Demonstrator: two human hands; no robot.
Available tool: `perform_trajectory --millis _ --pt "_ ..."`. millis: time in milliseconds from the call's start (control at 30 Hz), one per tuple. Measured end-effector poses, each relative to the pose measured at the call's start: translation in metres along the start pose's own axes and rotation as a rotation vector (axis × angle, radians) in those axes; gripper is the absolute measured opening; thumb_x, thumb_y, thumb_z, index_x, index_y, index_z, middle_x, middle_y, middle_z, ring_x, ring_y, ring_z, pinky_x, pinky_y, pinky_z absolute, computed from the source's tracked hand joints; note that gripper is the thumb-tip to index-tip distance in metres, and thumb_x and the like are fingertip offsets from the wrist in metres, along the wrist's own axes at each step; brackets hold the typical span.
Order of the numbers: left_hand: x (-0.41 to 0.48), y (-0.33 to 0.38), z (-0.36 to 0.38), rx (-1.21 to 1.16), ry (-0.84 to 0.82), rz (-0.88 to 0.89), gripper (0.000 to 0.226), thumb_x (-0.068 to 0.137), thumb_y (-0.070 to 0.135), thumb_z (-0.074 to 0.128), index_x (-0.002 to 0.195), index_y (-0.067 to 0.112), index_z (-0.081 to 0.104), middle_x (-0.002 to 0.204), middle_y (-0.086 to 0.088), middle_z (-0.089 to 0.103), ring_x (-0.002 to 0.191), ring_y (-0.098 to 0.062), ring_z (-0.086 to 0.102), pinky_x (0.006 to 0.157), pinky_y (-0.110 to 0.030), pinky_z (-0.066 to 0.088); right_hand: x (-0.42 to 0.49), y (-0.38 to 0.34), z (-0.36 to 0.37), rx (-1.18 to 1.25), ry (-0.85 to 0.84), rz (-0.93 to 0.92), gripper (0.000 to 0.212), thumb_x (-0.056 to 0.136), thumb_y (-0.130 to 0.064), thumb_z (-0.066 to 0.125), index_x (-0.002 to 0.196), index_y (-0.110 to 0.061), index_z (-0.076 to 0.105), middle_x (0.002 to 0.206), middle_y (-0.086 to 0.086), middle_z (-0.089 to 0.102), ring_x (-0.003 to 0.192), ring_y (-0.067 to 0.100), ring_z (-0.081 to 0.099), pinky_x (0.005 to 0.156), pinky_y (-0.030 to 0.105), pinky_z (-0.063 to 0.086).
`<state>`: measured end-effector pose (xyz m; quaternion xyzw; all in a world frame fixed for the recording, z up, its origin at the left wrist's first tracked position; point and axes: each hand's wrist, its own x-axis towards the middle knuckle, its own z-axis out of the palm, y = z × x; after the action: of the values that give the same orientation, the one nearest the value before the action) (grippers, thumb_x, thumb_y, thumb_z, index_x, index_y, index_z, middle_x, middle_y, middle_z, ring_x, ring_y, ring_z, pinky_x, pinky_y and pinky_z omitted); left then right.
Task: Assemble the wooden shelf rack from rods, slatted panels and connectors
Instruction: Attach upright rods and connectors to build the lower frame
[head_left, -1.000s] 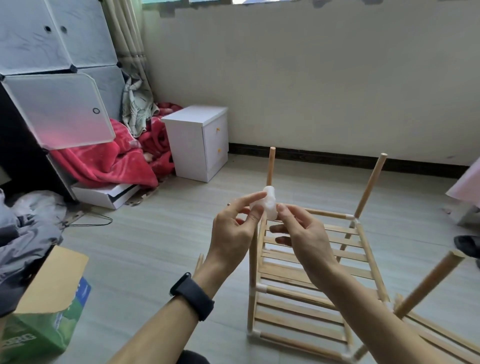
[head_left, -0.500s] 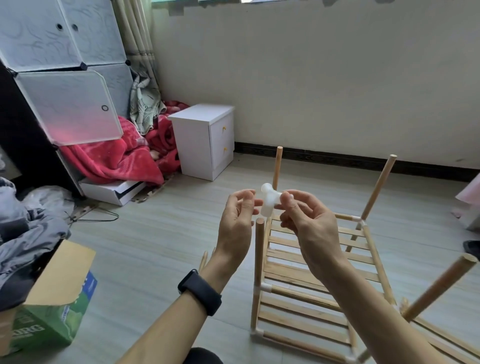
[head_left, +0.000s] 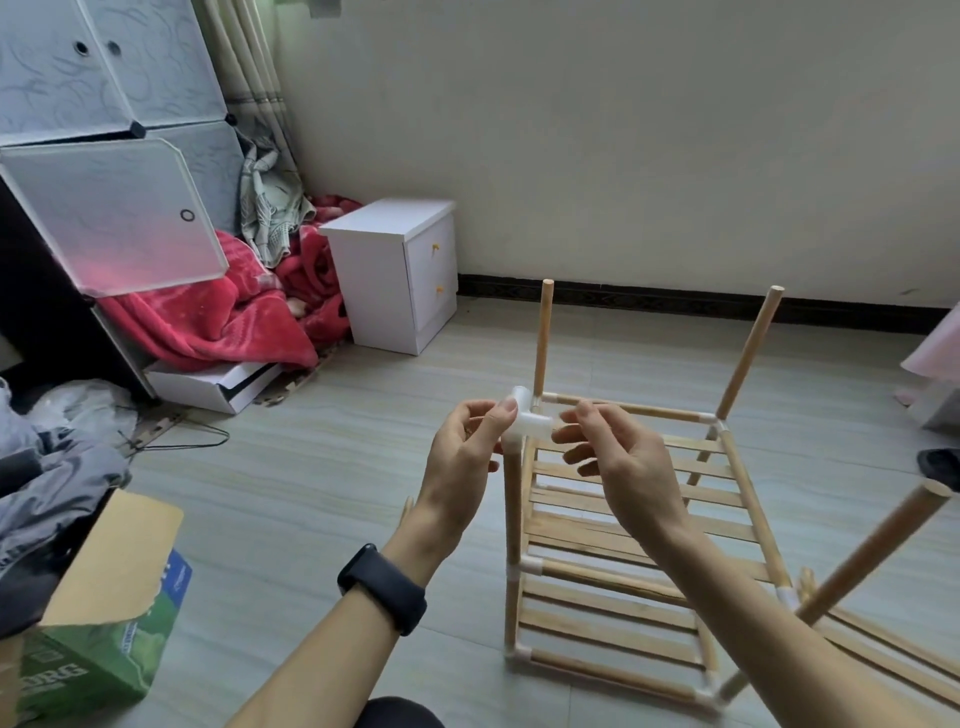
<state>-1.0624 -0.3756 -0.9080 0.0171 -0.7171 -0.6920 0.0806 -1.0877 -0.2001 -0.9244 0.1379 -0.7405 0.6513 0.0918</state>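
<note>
White moulded plastic: the three-way connector (head_left: 525, 422) sits on the top end of the near-left rod (head_left: 511, 512) of the half-built rack (head_left: 608, 670), which stands on the pale plank-look floor (head_left: 311, 467) in front of me. My left hand (head_left: 462, 462) pinches the connector's left stub, fingers (head_left: 503, 415) curled narrow on it. My right hand (head_left: 623, 467) has loosely curled fingers at the mouth of the open right socket; I can't tell if they grip or only touch. I'd judge the connector light, rigid and a bit slick, with smooth round tubes meeting at a corner. Best held by the solid elbow, not over the open sockets, and pushed straight down along the rod. The rod is a slim round dowel in light, matte wood. It is probably stiff, but may lever in its lower white joint, so bracing it below the connector looks wise. The slatted panels (head_left: 597, 621) are thin flat strips between round rails, likely light and springy. Three more uprights stand bare-topped: back-left rod (head_left: 543, 338), back-right rod (head_left: 748, 353) and near-right rod (head_left: 878, 545). The whole frame probably wobbles if shoved sideways.
</note>
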Motion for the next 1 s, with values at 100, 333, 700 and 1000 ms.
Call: perform_trajectory --millis 100,333,700,1000 --pt "0.001 -0.004 0.001 -0.004 -0.074 0.021 0.049 0.083 0.066 0.054 0.128 0.045 0.055 0.109 0.009 0.069 0.1 -0.014 0.07 0.086 -0.031 0.054 -0.009 0.056 -0.012 -0.438 -0.126 0.187 0.037 0.098 -0.06 0.05 0.119 -0.031 0.06 0.117 -0.009 0.068 0.116 0.019 0.064 0.082 0.019 0.053" --pt "0.004 -0.002 0.008 0.038 -0.179 0.076 0.039 0.094 0.052 0.039 0.128 0.037 0.05 0.105 0.0 0.075 0.091 -0.017 0.072 0.075 -0.019 0.051 -0.043 0.157 -0.014 -1.252 -0.731 0.315 0.095 0.087 -0.078 0.046 0.156 -0.048 -0.012 0.167 0.001 -0.026 0.154 0.034 -0.021 0.119 0.068 -0.002" --pt "0.012 -0.01 0.005 -0.098 -0.216 0.059 0.037 0.092 0.043 0.051 0.126 0.027 0.051 0.113 -0.014 0.068 0.087 -0.025 0.074 0.079 -0.019 0.054 -0.046 0.173 -0.012 -1.248 -0.664 0.316 0.076 0.102 -0.056 0.039 0.153 -0.048 -0.018 0.17 0.002 -0.012 0.156 0.033 -0.014 0.117 0.07 0.001" --pt "0.016 -0.014 -0.003 -0.089 -0.238 0.1 0.043 0.097 0.051 0.044 0.135 0.034 0.053 0.128 -0.012 0.063 0.1 -0.023 0.072 0.086 -0.026 0.056 -0.041 0.15 0.001 -1.32 -0.677 0.281 0.086 0.104 -0.011 0.042 0.156 -0.042 -0.019 0.17 0.005 -0.01 0.155 0.042 -0.005 0.118 0.072 0.007"
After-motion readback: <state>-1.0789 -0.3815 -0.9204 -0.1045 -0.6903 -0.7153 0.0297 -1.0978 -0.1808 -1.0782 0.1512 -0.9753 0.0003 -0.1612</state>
